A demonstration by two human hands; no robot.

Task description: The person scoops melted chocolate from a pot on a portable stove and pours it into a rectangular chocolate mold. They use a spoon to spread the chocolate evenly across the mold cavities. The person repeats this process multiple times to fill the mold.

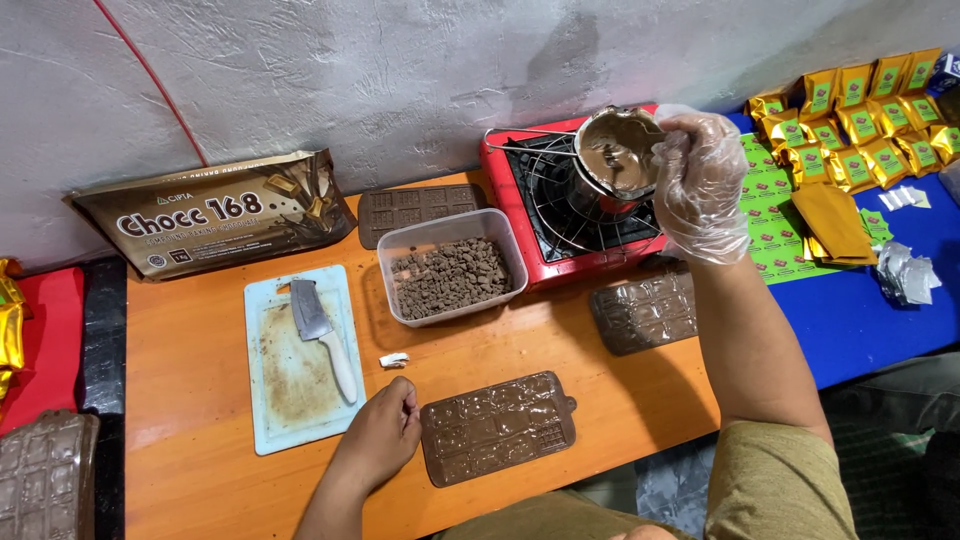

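My right hand (702, 178), in a thin clear plastic glove, grips the rim of a small metal bowl (612, 150) of melted chocolate and tilts it over a pot on the red portable stove (520, 225). My bare left hand (382, 437) rests with curled fingers on the orange table, touching the left edge of a brown chocolate mould (497, 426) filled with chocolate. A small white scrap (394, 359) lies just above that hand.
A clear tub of chopped chocolate (452, 270) stands mid-table. A knife (323, 335) lies on a pale cutting board (297, 385). Other moulds: (644, 311), (418, 210), (42, 476). A big brown chocolate packet (215, 213) leans on the wall. Gold pouches (860, 105) cover the blue surface.
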